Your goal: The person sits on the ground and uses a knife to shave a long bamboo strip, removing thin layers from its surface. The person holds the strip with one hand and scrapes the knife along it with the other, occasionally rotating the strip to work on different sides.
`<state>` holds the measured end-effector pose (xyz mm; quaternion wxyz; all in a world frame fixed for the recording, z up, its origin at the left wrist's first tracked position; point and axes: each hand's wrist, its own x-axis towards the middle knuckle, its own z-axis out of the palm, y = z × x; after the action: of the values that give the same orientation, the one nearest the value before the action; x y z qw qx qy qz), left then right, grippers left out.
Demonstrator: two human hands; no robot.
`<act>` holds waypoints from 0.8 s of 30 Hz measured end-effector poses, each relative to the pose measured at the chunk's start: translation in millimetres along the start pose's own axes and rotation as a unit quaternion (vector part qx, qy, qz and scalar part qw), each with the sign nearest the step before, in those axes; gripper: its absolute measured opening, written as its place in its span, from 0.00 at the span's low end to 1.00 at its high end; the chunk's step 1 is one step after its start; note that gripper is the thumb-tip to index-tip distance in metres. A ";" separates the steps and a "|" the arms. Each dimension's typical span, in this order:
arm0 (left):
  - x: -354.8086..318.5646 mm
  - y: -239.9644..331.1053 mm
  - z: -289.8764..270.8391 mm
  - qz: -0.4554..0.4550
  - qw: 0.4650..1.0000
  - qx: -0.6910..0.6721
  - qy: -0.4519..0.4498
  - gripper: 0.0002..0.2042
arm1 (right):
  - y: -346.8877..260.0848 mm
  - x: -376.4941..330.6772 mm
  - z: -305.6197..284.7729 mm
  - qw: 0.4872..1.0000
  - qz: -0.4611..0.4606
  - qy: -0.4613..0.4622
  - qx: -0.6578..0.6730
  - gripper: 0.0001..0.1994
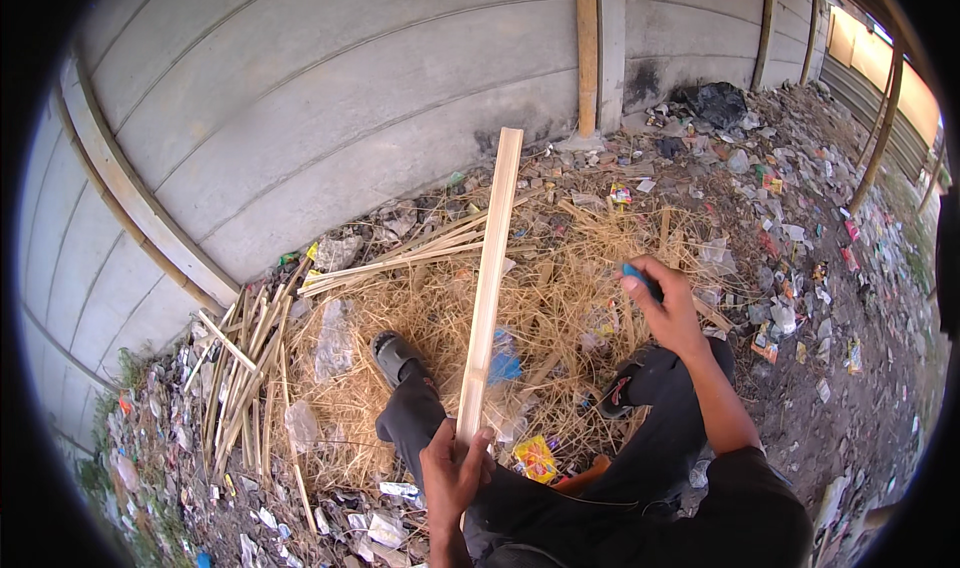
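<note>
My left hand (453, 470) is closed around the lower end of a long split bamboo strip (489, 268). The strip stands up and away from me, its pale hollow side showing and its far end near the wall. My right hand (672, 310), at the right above my knee, is closed on a blue handle (642, 276). I cannot make out a blade or the rest of that tool. The two hands are apart, and the blue handle does not touch the strip.
Bamboo shavings (570, 298) cover the ground around my feet. Thin bamboo strips (240, 383) lie heaped at the left, with more strips (420, 253) beyond my left shoe (395, 356). A concrete wall (340, 98) stands ahead. Litter (785, 318) spreads to the right.
</note>
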<state>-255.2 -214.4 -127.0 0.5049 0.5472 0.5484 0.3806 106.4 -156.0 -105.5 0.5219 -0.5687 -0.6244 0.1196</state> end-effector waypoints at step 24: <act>8.4 10.2 36.2 0.160 0.987 -0.016 -0.032 0.21 | -64.0 -32.5 54.8 0.979 -0.193 -0.043 -0.045 0.16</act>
<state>-216.9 -209.9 -125.5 0.4631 0.6318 0.4316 0.4474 19.5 -179.5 -98.1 0.4819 -0.4545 -0.7490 0.0128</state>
